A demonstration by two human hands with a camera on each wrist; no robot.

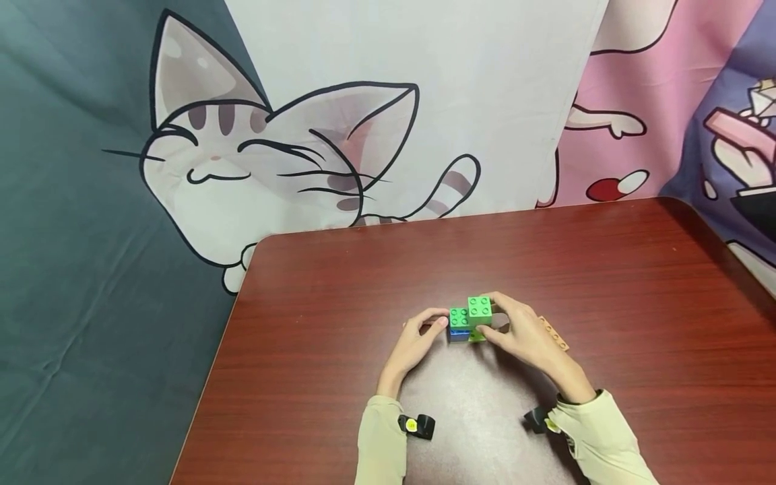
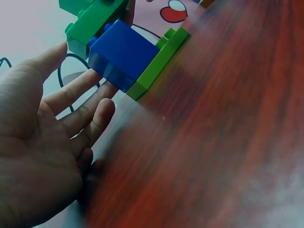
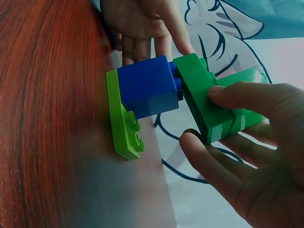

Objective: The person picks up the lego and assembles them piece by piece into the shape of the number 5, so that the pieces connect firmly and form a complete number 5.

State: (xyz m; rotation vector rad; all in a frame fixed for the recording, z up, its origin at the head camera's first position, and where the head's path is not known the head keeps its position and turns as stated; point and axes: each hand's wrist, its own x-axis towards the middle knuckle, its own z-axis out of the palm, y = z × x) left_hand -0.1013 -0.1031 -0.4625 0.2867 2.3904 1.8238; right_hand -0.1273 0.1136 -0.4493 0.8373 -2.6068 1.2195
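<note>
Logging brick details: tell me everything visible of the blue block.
The blue block is boxy, smooth and slightly glossy, apparently plastic, with round studs on top. It stands upright on one end of a light-green plate. Above it, a green brick held by the right hand tilts, leaving blue studs exposed. The left hand is beside it; contact is unclear.

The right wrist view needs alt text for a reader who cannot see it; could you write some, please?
A right hand grips two stacked green bricks, tilted over a blue brick on a lime-green plate on a reddish table. A left hand shows behind them, before a cartoon backdrop.
</note>
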